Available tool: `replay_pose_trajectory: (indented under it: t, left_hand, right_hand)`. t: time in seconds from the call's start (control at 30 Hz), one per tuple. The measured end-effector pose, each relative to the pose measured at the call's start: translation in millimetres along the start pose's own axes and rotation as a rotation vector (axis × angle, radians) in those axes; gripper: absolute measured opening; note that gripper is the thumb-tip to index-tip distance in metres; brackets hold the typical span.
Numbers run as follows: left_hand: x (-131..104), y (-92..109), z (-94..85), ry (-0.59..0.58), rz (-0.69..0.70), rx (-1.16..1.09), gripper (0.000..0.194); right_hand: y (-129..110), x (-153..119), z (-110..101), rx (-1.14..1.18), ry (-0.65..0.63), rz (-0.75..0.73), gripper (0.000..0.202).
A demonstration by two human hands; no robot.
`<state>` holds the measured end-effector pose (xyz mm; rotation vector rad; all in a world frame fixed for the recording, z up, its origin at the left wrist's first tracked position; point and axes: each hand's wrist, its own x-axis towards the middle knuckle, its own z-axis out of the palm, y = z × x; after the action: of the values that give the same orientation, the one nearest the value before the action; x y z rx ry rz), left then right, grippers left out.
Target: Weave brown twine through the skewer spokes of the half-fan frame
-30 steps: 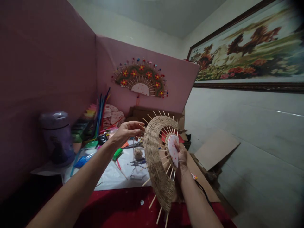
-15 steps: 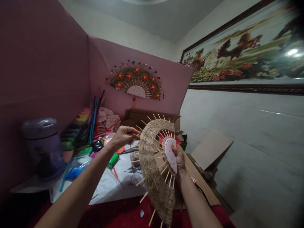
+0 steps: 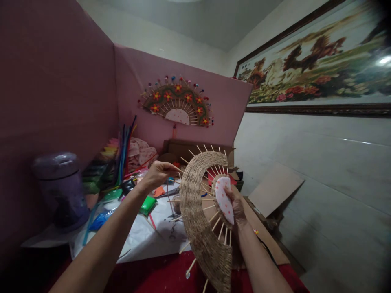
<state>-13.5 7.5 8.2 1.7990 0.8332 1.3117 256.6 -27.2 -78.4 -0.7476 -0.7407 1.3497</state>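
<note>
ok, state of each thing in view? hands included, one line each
Woven fan: held up, tilted
Right hand: closed on the fan's spotted base
Left hand: fingertips pinched by the fan's outer edge
Decorated fan: displayed against pink panel
Tumbler: upright, lid on
Twine ball: partly hidden behind woven fan
Framed picture: hanging on wall
Brown board: leaning against wall

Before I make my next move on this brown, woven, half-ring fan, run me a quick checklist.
1. Right hand gripping the white, red-spotted, half-round base: ok.
2. Left hand at the outer edge of the fan, thumb and finger pinched: ok.
3. Thin brown strand below the left hand firmly held: cannot tell.
4. Small brown twine ball fully visible: not ok, partly behind the fan.
5. Bright green plastic packet clear of the fan: ok, lying apart.
</note>
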Motion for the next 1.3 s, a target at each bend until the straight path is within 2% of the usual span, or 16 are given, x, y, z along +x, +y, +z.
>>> replay_pose_trajectory:
  t: [0.17,0.33,0.5,0.73,0.93,1.13,1.3]
  left_hand:
    - [6.0,-16.3,-10.5,0.062,0.242,0.273,0.008]
    - [8.2,-15.4,-14.4,0.082,0.441,0.560,0.011]
    - [4.7,-8.8,-14.9,0.089,0.464,0.776,0.008]
    - [7.4,-9.0,-19.9,0.086,0.537,0.761,0.010]
    - [7.7,-7.8,-21.5,0.139,0.494,0.767,0.010]
    - [6.8,-12.8,-16.6,0.170,0.353,0.550,0.005]
    - [8.7,-22.9,-10.1,0.165,0.236,0.415,0.005]
  right_hand:
    - [-1.6,-1.5,6.6,0.033,0.058,0.059,0.021]
    - [-4.6,-3.2,13.2,0.046,0.099,0.155,0.018]
    - [-5.0,-3.0,11.6,0.045,0.054,0.202,0.017]
    - [-5.2,-6.7,11.0,0.008,-0.011,0.222,0.016]
    - [-6.7,-9.5,11.8,-0.027,-0.032,0.222,0.008]
    - [-6.0,-11.3,10.3,-0.033,-0.042,0.172,0.010]
    - [-7.6,-14.4,11.6,-0.041,-0.059,0.199,0.014]
